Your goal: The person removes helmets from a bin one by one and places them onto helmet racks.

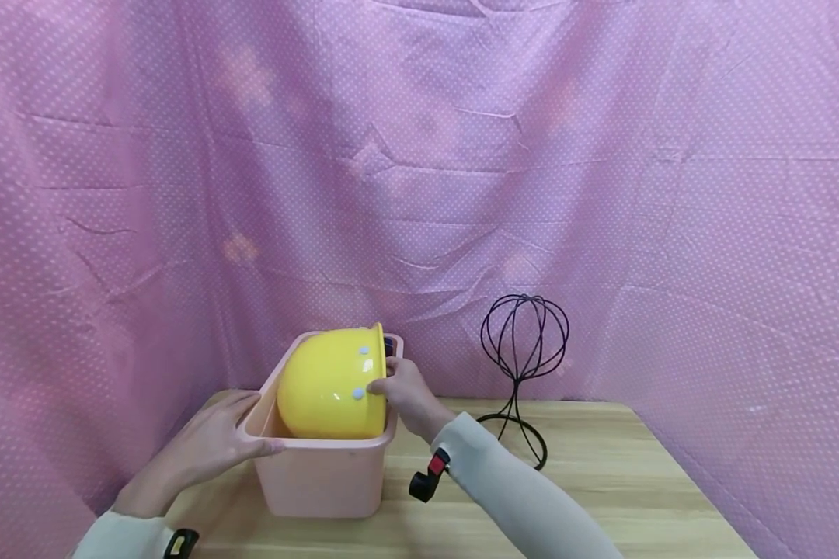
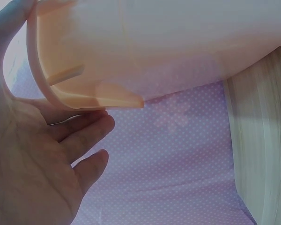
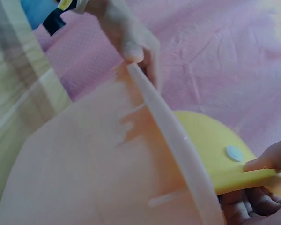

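A yellow hard hat [image 1: 325,384] lies tilted on its side in the mouth of a pale pink plastic bin [image 1: 322,483], its brim turned to the right. My right hand [image 1: 411,397] pinches that brim, with the thumb on the outer shell near a white rivet and the other fingers inside. At the bin's near left corner, my left hand [image 1: 213,441] grips the rim, thumb along the front edge. The left wrist view shows the fingers of that hand [image 2: 42,145] against the bin's outer wall [image 2: 178,42]. A small dark thing [image 1: 389,346] shows partly behind the brim; most of the bin's inside is hidden.
Right of the bin, a black wire stand [image 1: 521,380] with a globe-shaped top and a ring base stands on the wooden table [image 1: 622,481]. A pink dotted curtain [image 1: 419,194] hangs close behind the table and along both sides.
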The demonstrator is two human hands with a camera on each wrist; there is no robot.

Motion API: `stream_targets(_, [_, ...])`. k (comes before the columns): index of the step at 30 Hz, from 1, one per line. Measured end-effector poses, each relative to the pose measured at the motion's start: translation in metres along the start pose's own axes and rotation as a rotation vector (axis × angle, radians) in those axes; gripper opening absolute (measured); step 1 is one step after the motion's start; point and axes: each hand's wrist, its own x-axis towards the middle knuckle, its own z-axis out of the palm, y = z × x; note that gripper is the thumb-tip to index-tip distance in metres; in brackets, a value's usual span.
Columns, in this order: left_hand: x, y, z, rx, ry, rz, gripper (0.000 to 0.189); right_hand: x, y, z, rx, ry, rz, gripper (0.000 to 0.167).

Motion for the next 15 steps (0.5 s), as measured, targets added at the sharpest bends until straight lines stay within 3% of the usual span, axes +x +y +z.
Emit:
stream_targets(9, [0.002, 0.0, 0.0, -0.002, -0.003, 0.004, 0.11, -0.006, -0.009, -0.01, 0.202, -0.03, -0.08, 0.057])
stream_targets(15, [0.0, 0.001, 0.002, 0.008, -0.002, -0.009, 0.111, -0.007, -0.013, -0.015, 0.286, 0.034, -0.097, 0.056])
